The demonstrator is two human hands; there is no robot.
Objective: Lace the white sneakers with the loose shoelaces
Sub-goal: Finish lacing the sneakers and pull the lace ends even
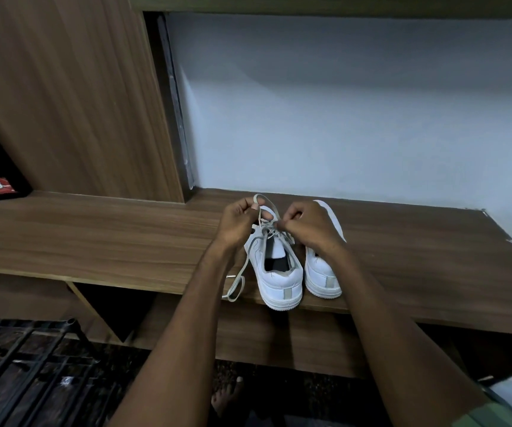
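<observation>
Two white sneakers stand side by side, heels toward me, at the front edge of the wooden shelf [94,229]. My left hand [239,217] pinches a loop of the shoelace [262,201] above the left sneaker [276,272]. My right hand [307,224], fingers curled, pinches the same lace at the upper eyelets and partly covers the right sneaker [322,272]. One loose lace end [237,283] trails on the shelf beside the left sneaker.

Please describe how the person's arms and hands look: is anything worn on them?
Both forearms are bare, and no watch, ring or glove shows on the left hand or the right hand. An olive-green sleeve edge shows at the right upper arm.
</observation>
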